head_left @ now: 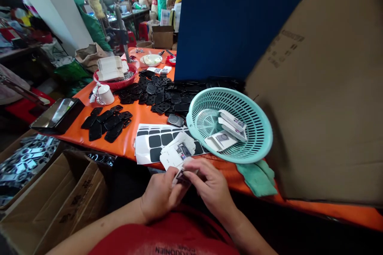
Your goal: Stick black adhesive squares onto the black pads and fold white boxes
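Both my hands meet over the table's front edge on one small white printed box (181,175). Its near side is wrapped by the fingers of my left hand (161,195). My right hand (211,185) pinches the upper right end between thumb and fingers, which partly hide the box. Just beyond lie flat white printed box blanks (177,149), on top of white sheets with black rounded stickers (154,142). To the right, a light green plastic basket (260,135) holds several small white boxes (231,125).
Black plastic plates (161,91) lie heaped across the orange table (128,143). A red basket (119,83) of white pieces and a white pot (103,94) stand at back left. A large cardboard sheet (323,107) and a blue panel (227,24) wall the right. Cartons (60,199) stand lower left.
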A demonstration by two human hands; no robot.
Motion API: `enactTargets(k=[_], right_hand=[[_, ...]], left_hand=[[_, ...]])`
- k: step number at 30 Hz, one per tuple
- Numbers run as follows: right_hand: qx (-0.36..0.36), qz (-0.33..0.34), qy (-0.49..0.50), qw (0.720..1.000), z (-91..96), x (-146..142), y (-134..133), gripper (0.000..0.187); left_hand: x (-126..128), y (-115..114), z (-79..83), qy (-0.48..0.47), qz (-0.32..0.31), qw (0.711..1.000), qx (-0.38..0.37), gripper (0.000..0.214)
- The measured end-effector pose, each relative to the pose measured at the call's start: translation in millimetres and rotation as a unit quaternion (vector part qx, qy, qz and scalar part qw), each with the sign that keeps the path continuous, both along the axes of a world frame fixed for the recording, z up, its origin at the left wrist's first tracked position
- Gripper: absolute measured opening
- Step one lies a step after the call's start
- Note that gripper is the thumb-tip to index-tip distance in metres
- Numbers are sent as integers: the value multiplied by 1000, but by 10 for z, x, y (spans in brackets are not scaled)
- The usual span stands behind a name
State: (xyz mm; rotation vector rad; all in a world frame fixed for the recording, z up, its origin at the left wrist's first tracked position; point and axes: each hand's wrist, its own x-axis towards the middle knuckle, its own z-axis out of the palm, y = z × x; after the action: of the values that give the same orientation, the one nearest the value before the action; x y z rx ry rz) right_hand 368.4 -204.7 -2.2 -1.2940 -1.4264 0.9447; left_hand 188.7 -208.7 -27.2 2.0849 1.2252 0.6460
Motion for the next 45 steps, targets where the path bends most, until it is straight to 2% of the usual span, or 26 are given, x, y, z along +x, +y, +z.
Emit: enactTargets(k=[3,7,9,11,15,18,20,23,26,27,29,31,33,36,40,43,45], right_hand=[[69,-78,-34,994,-119,102,-49,16],[47,-83,-6,995,-321,155,-182,11],[17,-108,21,994,-396,124,-260,14],[-24,-112,68,991,-437,78,-325,19],[-86,-51,130,986,-425,23,-373,23],[-83,-9,127,988,-369,15,-336,24],[-69,17,116,991,-341,2,-290,25],[-83,22,153,984,-344,-41,-217,19],[-149,2,235,960,-381,-71,-162,46],[-161,-2,241,957,-388,-69,-153,47],[-140,2,211,967,-383,-46,-148,32],[-93,24,166,981,-352,-11,-155,16],[-77,52,137,986,-311,14,-164,18],[-160,42,159,973,-250,17,-159,17],[-281,47,234,929,-148,20,-96,27],[-295,51,238,924,-65,59,-49,25],[-271,47,210,938,-34,93,-51,23]], left_hand=[[9,-22,23,-105,44,985,-131,18],[13,-92,-38,-200,13,953,-228,30],[4,-129,-78,-231,-3,940,-249,46],[-11,-150,-95,-259,-22,930,-261,60],[-28,-137,-52,-291,-57,918,-265,55],[-15,-90,-14,-288,-18,924,-252,47],[0,-44,0,-281,31,923,-261,33],[11,26,21,-274,74,918,-277,27],[3,64,48,-292,80,918,-254,25],[-3,68,55,-303,81,916,-251,32],[-20,64,65,-314,83,911,-253,41],[-43,55,68,-290,91,917,-257,33],[-65,51,77,-251,101,931,-246,26],[-72,77,133,-222,95,937,-252,24],[-10,180,291,-241,90,917,-305,19],[41,252,390,-240,75,909,-332,18],[52,273,412,-234,66,910,-335,19]])
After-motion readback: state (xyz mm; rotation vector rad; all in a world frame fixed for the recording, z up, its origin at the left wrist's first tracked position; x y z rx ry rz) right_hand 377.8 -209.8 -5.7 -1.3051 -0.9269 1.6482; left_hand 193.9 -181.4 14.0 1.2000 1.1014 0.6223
